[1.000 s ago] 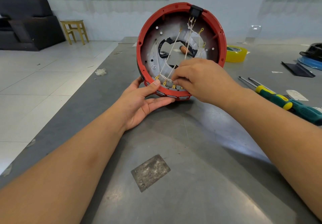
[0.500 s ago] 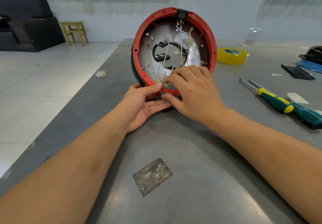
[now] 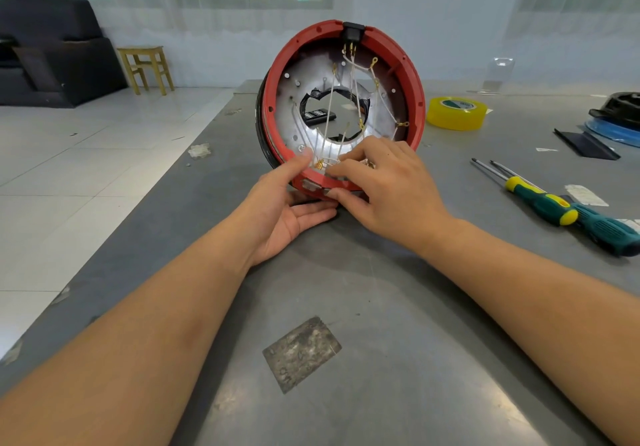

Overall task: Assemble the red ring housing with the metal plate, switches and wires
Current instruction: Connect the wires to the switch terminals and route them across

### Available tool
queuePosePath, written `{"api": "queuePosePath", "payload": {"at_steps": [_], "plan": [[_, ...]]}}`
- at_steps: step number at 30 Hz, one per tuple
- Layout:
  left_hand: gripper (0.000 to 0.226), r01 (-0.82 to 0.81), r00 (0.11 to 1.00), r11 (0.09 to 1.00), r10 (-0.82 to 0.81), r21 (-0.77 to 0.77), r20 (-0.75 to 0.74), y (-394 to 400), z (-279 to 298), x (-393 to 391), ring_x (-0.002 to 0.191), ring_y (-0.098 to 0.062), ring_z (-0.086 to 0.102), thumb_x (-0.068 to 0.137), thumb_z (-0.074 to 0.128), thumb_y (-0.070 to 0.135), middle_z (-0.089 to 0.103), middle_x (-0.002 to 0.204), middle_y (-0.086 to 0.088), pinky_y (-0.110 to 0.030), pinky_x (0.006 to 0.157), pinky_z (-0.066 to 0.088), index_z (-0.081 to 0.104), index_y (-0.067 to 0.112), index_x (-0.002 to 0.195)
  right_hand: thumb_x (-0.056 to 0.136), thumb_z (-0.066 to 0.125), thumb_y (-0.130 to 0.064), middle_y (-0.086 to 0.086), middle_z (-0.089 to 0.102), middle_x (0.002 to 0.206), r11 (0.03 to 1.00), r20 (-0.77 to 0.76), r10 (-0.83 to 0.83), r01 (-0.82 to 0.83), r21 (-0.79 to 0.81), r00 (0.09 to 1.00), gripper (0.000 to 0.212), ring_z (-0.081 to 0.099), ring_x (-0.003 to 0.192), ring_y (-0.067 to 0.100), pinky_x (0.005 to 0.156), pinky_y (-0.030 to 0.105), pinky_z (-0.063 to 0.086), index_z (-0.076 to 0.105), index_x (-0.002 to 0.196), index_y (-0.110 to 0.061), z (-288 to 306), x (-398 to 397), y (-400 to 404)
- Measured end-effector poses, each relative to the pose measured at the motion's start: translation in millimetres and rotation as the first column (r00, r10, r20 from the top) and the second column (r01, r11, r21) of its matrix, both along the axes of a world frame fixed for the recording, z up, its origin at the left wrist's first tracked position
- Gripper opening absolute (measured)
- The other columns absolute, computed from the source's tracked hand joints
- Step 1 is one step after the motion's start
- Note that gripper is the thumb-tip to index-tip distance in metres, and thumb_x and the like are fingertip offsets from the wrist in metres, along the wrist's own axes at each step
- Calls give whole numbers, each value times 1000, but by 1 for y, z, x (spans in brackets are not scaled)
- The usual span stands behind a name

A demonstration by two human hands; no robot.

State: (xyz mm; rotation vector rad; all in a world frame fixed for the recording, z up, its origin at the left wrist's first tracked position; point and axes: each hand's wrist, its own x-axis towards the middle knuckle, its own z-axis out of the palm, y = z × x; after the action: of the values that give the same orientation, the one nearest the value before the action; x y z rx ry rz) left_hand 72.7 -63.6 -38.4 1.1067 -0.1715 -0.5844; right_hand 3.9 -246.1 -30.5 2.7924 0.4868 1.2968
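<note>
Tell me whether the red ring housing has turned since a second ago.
Yes. The red ring housing has turned counterclockwise: its black switch moved from right of top to top centre, away from the yellow tape roll.

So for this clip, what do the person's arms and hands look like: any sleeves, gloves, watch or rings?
Both forearms are bare all the way to the frame edge, with no sleeves in view. The left hand and the right hand wear no gloves. No watch, wristband or bracelet shows at either wrist, and no rings show on the visible fingers. No cables, tape or markings appear on either arm.
</note>
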Motion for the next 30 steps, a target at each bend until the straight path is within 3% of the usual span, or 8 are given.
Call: {"api": "queuePosePath", "payload": {"at_steps": [3,4,7,13,19,23,30], "plan": [[41,10,1000,1000,-10,2,-2,1,0,1,105,-38,77,98,69,48,79,102,-21,-48,97,62,84,10,93,91,68,-42,5,63,102,1000,15,0,0,1,1000,27,60,89,27,77,42,44,74,103,-18,-2,0,3],[41,18,1000,1000,-18,0,2,0,1,0,106,-38,77,99,68,46,79,104,-22,-48,96,62,84,9,94,90,66,-46,4,62,101,1000,34,-19,18,5,999,29,59,87,26,78,42,43,72,100,-19,-3,0,5],[48,26,1000,1000,-26,-6,13,-2,3,-6,109,-37,76,99,70,42,75,117,-27,-45,89,65,69,1,125,89,62,-60,1,61,95,997,93,-79,77,26,993,40,57,80,22,77,40,41,66,90,-20,-4,3,10],[68,-9,999,999,6,51,53,-7,7,-12,112,-37,74,97,71,37,70,129,-29,-48,95,62,47,-1,148,91,61,-57,3,54,83,994,162,-104,106,-3,981,41,49,69,23,71,41,39,61,82,-17,-3,5,8],[66,-41,996,998,37,45,77,-8,8,-15,106,-36,77,97,74,32,73,123,-27,-45,85,66,44,2,148,90,60,-53,4,51,80,990,204,-142,143,10,969,38,49,69,25,72,41,37,60,80,-16,-4,5,12],[60,-51,995,998,46,47,89,-8,8,-15,106,-37,77,97,74,29,75,120,-24,-48,88,65,41,8,143,89,59,-52,4,50,79,985,222,-173,170,33,959,36,49,69,25,72,41,35,59,80,-16,-7,5,15],[71,-54,996,998,51,42,68,-8,9,-16,105,-38,77,95,75,30,72,124,-29,-46,84,65,41,-3,149,93,56,-59,4,52,83,986,196,-154,163,-29,968,44,50,70,25,76,44,41,59,84,-17,-6,6,9]]}}
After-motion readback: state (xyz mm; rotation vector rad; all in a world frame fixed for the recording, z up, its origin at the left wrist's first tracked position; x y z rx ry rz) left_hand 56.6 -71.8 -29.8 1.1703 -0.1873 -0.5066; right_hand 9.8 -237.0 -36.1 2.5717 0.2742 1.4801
